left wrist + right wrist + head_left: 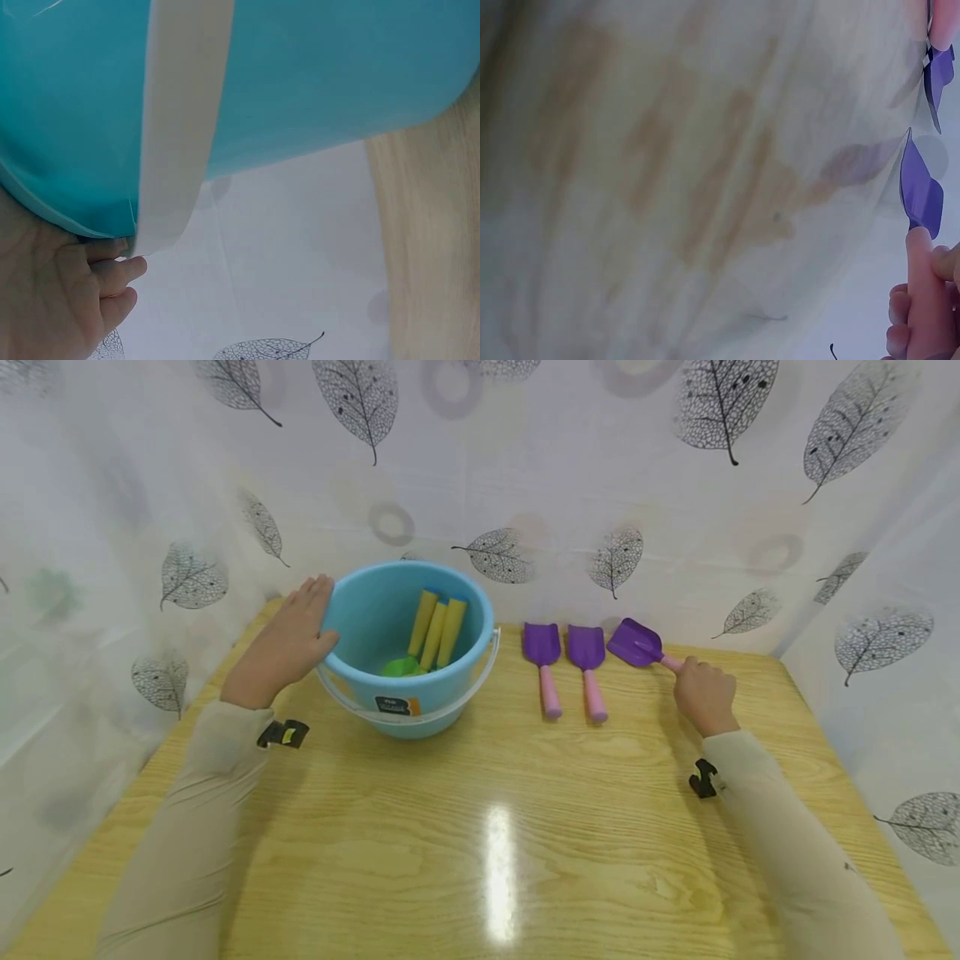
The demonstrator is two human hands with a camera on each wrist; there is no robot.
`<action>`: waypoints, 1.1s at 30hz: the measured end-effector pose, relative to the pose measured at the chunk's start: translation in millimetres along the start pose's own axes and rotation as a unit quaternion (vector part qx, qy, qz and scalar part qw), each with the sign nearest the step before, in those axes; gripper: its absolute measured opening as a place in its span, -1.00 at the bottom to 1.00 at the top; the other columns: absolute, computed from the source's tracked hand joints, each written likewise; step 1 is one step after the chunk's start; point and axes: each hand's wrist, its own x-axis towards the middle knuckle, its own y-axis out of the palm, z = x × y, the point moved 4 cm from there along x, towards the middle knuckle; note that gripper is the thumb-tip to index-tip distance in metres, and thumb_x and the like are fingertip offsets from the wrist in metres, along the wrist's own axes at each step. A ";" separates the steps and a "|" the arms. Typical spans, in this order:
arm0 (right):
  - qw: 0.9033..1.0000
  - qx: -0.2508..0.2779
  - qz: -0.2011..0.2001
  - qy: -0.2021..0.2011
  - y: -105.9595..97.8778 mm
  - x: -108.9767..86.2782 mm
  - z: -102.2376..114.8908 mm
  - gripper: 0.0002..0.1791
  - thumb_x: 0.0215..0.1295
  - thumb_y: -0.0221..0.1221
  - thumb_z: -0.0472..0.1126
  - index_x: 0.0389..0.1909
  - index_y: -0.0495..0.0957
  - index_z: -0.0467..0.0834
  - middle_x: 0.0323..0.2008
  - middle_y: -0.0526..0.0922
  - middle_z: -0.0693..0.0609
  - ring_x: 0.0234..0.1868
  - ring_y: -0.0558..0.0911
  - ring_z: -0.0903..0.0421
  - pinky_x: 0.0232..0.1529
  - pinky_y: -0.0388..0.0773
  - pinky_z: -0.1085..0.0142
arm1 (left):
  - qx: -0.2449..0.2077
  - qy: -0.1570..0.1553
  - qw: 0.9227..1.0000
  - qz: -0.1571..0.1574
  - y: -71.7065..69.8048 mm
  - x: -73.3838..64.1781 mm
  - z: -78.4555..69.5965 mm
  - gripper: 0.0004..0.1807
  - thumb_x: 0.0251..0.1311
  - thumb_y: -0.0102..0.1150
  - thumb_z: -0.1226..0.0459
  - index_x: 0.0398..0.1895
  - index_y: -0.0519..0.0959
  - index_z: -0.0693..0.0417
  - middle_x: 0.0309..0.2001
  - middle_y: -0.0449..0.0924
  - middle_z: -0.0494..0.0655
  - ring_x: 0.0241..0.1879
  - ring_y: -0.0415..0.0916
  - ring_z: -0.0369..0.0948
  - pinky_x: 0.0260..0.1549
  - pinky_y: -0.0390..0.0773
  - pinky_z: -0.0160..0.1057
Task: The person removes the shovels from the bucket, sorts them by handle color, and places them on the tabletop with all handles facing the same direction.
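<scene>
A light blue bucket (408, 706) with a white handle stands at the back left of the table. Inside it lean three yellow handles (437, 631) with blue ends, beside a green piece (401, 667) at the bottom. My left hand (281, 639) rests against the bucket's left rim with its fingers straight; the left wrist view shows those fingertips (120, 277) beside the white handle. My right hand (705, 693) grips the pink handle of a purple toy shovel (636, 642), its blade pointing left. In the right wrist view, fingers curl round that shovel's handle (926, 292).
Two more purple shovels with pink handles, a left one (542, 645) and a right one (587, 648), lie side by side between bucket and right hand. Behind the wooden table (420, 835) hangs a white leaf-print curtain (465, 468), which also runs along both sides.
</scene>
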 end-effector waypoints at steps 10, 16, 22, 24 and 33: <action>0.999 -0.017 0.029 -0.014 -1.4 3.5 1.9 -0.73 0.26 -0.13 -0.26 -0.50 0.31 -0.41 -0.65 0.43 -0.34 -0.65 0.49 -0.27 -0.71 0.34 0.00 | -0.006 -0.002 1.000 -0.002 -1.1 0.0 -0.6 -0.25 0.29 -0.28 0.25 0.45 -0.26 0.38 0.47 -0.27 0.35 0.47 -0.34 0.22 0.44 -0.25 0.16; 0.997 -0.055 0.046 -0.030 1.2 6.0 3.5 -0.75 0.32 -0.15 -0.30 -0.45 0.30 -0.43 -0.55 0.48 -0.40 -0.54 0.52 -0.32 -0.52 0.44 -0.10 | -0.006 -0.003 1.000 -0.001 -1.2 0.6 -0.5 -0.25 0.30 -0.28 0.25 0.45 -0.25 0.38 0.47 -0.27 0.36 0.47 -0.34 0.21 0.44 -0.24 0.16; 0.996 -0.069 0.034 -0.044 5.0 5.4 3.8 -0.74 0.34 -0.15 -0.31 -0.46 0.30 -0.44 -0.56 0.48 -0.39 -0.54 0.52 -0.31 -0.50 0.45 -0.11 | -0.005 -0.002 1.000 -0.002 -1.1 1.0 -0.7 -0.25 0.30 -0.27 0.24 0.45 -0.25 0.38 0.47 -0.27 0.35 0.47 -0.34 0.20 0.44 -0.25 0.16; 0.996 -0.070 0.032 -0.044 5.6 4.6 3.7 -0.74 0.34 -0.16 -0.31 -0.46 0.30 -0.45 -0.54 0.46 -0.38 -0.55 0.51 -0.30 -0.50 0.44 -0.10 | -0.004 -0.002 1.000 -0.002 -0.9 1.0 -0.7 -0.25 0.30 -0.26 0.24 0.45 -0.25 0.38 0.47 -0.26 0.36 0.47 -0.34 0.20 0.44 -0.25 0.15; 0.996 -0.066 0.047 -0.047 12.4 1.7 2.4 -0.72 0.34 -0.20 -0.31 -0.46 0.30 -0.45 -0.48 0.38 -0.35 -0.59 0.48 -0.26 -0.59 0.39 -0.03 | -0.003 -0.004 1.000 0.003 0.2 -0.2 -0.9 -0.25 0.31 -0.26 0.24 0.45 -0.26 0.39 0.47 -0.28 0.35 0.47 -0.35 0.20 0.44 -0.25 0.15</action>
